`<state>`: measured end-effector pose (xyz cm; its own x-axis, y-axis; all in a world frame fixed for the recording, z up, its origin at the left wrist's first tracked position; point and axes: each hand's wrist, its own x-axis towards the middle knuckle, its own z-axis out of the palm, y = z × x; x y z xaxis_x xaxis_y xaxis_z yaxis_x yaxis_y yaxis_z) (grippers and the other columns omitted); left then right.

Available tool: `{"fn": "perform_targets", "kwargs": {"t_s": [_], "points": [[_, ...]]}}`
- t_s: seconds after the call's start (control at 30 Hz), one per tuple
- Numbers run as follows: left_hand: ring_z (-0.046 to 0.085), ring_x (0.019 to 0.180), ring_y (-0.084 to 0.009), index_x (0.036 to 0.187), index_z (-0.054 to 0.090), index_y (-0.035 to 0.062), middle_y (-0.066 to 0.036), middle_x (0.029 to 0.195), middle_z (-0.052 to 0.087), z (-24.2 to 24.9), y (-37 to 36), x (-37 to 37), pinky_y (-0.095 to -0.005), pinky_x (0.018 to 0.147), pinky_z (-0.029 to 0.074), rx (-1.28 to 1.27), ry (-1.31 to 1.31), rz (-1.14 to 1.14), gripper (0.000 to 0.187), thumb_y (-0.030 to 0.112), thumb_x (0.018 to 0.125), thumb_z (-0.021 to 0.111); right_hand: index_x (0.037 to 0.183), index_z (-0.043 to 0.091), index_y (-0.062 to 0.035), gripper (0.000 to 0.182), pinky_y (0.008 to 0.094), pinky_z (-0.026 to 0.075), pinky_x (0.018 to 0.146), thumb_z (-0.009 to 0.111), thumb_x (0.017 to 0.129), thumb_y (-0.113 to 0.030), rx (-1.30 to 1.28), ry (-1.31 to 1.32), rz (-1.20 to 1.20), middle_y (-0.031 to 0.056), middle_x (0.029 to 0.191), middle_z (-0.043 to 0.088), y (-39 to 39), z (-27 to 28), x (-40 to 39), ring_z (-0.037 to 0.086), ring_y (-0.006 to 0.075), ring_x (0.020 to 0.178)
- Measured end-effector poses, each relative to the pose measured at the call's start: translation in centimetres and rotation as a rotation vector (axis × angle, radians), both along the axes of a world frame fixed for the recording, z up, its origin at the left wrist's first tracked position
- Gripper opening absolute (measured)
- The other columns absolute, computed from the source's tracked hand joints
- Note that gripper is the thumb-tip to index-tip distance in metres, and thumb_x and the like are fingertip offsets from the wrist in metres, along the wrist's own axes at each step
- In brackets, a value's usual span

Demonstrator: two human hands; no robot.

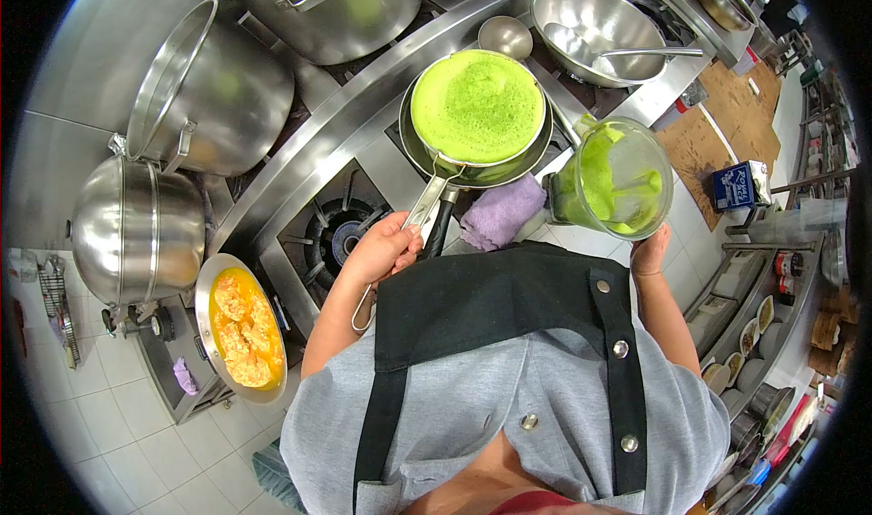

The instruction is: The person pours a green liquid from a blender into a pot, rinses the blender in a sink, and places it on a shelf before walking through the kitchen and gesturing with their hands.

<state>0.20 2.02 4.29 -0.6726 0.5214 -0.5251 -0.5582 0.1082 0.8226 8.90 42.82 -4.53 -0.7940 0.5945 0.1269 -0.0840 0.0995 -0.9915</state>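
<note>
My left hand is closed around the metal handle of a strainer. The strainer's bowl brims with bright green, frothy liquid and sits over a frying pan. The pan's black handle points toward me beside my left hand. On the right, my right hand grips a clear blender jug at its near side; the jug hides part of the fingers. The jug is tilted, and green liquid coats its inside. A purple cloth lies between pan and jug.
A gas burner lies left of the pan. Large steel pots line the back left. A plate of orange food in sauce stands at lower left. A ladle and a steel bowl with a spoon are behind.
</note>
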Motion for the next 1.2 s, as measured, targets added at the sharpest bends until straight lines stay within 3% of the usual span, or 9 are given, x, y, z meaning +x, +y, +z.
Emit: {"fn": "perform_targets", "kwargs": {"t_s": [0.2,0.27,0.77,0.87,1.2], "points": [[0.033,0.04,-0.0026,0.085,0.043,0.0069,0.002,0.062,0.043,0.3,0.2,0.0,-0.0158,0.036,0.025,-0.009,0.011,-0.01,0.011,0.016,0.09,0.04,0.063,0.047,-0.0072,0.037,0.0211,0.026,0.041,0.042,0.083,-0.037,0.281,0.042,-0.047,-0.0015,0.05,0.041,-0.1,0.3,-0.2,0.036,0.0067,0.043],[0.033,0.041,-0.0024,0.085,0.043,0.0071,0.002,0.062,0.043,0.4,0.3,0.0,-0.0157,0.036,0.025,-0.024,0.019,-0.007,0.01,0.016,0.089,0.04,0.063,0.047,-0.0071,0.037,0.0209,0.026,0.041,0.042,0.084,-0.037,-0.13,-0.012,0.047,-0.0014,0.05,0.042,0.4,0.1,0.0,0.036,0.0066,0.043],[0.033,0.042,-0.0028,0.085,0.044,0.0072,0.002,0.064,0.044,0.7,0.4,0.1,-0.0155,0.037,0.026,-0.012,-0.027,0.038,0.01,0.016,0.089,0.042,0.064,0.048,-0.0067,0.037,0.0208,0.025,0.041,0.039,0.085,-0.036,-0.037,0.005,0.031,-0.0019,0.049,0.04,0.3,-0.2,0.0,0.034,0.0059,0.043],[0.033,0.041,-0.0029,0.085,0.043,0.0074,0.002,0.063,0.044,0.7,0.4,0.1,-0.0157,0.037,0.025,-0.035,-0.001,0.021,0.01,0.016,0.088,0.042,0.063,0.047,-0.0069,0.037,0.0206,0.025,0.041,0.04,0.085,-0.036,-0.138,0.01,0.07,-0.0021,0.049,0.04,0.5,-0.3,0.1,0.034,0.0058,0.043],[0.032,0.04,-0.0028,0.082,0.042,0.0078,0.002,0.062,0.043,0.8,0.5,0.0,-0.0164,0.035,0.024,-0.023,0.01,-0.002,0.011,0.016,0.089,0.041,0.064,0.048,-0.0068,0.038,0.0207,0.026,0.041,0.039,0.086,-0.036,-0.116,0.009,0.072,-0.0021,0.049,0.04,0.5,-0.1,0.0,0.035,0.0062,0.044]]}}
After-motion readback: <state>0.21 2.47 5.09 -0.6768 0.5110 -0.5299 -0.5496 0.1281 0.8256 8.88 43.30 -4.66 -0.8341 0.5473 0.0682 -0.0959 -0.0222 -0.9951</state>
